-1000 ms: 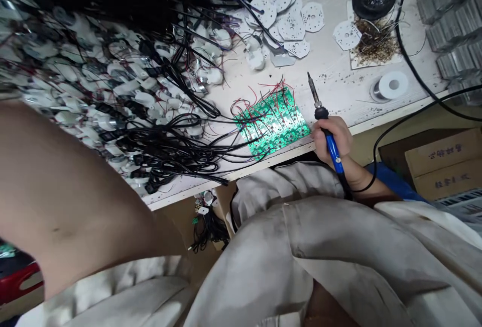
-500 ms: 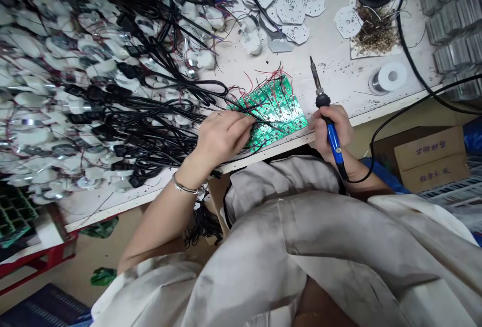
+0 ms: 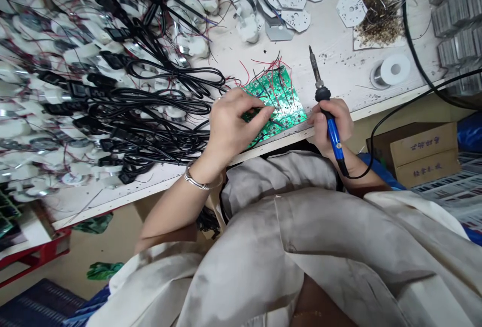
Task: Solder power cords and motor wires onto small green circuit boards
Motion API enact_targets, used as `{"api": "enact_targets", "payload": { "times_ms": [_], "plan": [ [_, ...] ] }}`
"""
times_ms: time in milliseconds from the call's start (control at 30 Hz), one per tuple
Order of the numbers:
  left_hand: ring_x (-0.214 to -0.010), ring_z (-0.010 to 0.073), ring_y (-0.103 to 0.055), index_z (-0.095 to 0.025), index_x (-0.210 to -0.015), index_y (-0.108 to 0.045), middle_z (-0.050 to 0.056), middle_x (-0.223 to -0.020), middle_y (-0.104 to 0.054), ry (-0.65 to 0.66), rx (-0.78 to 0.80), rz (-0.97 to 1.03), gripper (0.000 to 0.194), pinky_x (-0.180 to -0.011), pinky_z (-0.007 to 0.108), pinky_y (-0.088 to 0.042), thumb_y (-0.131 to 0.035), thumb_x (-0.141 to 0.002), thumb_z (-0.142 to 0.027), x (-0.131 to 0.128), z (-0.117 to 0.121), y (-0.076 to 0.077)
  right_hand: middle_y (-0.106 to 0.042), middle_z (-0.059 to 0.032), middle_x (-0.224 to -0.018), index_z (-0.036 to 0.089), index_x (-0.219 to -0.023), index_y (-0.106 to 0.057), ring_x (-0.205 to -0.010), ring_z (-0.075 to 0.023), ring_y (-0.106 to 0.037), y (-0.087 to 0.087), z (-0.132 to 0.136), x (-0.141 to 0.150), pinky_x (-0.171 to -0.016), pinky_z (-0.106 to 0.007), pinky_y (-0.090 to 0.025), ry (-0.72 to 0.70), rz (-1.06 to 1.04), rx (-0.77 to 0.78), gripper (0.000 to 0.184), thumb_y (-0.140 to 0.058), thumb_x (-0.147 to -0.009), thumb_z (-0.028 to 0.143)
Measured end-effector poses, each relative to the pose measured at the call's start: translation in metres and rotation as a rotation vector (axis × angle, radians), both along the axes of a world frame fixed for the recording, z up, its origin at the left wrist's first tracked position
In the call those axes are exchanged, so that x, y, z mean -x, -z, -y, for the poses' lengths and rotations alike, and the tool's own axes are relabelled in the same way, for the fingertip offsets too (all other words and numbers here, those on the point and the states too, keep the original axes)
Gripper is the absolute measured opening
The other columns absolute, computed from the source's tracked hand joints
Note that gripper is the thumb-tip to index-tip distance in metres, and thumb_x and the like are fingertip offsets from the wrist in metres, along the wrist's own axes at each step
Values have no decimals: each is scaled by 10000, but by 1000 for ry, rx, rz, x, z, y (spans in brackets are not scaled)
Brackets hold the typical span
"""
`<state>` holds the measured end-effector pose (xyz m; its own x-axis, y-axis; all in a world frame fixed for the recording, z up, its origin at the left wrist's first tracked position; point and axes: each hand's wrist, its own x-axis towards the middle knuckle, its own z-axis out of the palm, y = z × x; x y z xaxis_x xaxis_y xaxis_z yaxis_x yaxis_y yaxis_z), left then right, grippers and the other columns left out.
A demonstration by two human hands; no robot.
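Your left fingertips (image 3: 263, 110) are curled down onto the green circuit board (image 3: 290, 107), among its red and black wires; whether they pinch a wire, you cannot tell. Your right fingers (image 3: 336, 116) are clenched round the blue handle of a soldering iron (image 3: 333, 136), tip pointing away from you. The board lies at the front edge of the white bench (image 3: 113, 201), just beside black power cords (image 3: 150, 108), with a solder spool (image 3: 391, 70) farther right.
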<state>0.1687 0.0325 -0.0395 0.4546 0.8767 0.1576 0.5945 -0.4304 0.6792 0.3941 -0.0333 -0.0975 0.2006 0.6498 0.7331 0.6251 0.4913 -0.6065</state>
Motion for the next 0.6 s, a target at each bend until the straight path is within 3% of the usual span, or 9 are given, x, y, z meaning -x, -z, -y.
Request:
{"api": "enact_targets", "payload": {
  "times_ms": [167, 400, 600],
  "plan": [
    [-821, 222, -574, -248, -833, -698, 23, -786, -619, -113, -53, -146, 117, -877, 422, -427, -658, -923, -312, -5, 0, 18, -684, 19, -680, 316, -1222, -611, -705, -222, -691, 0, 0, -1, -650, -419, -611, 17, 6, -3, 273, -547, -960, 276],
    [-1039, 282, -585, -232, -814, -597, 55, -976, -664, 7, -41, -214, 127, -972, 472, -380, -605, -930, -284, -8, 5, 15, -679, 18, -756, 331, -1146, -559, -611, -192, -691, -4, 5, 0, -618, -440, -630, 36, -90, 138, 194, -489, -992, 425],
    [-1010, 266, -591, -223, -766, -536, 50, -955, -659, -77, -31, -206, 161, -988, 484, -379, -609, -903, -264, -12, 7, 20, -662, 43, -722, 285, -1120, -611, -566, -129, -660, -29, 23, -9, -641, -342, -612, -180, -171, 166, 163, -549, -970, 284]
  ]
}}
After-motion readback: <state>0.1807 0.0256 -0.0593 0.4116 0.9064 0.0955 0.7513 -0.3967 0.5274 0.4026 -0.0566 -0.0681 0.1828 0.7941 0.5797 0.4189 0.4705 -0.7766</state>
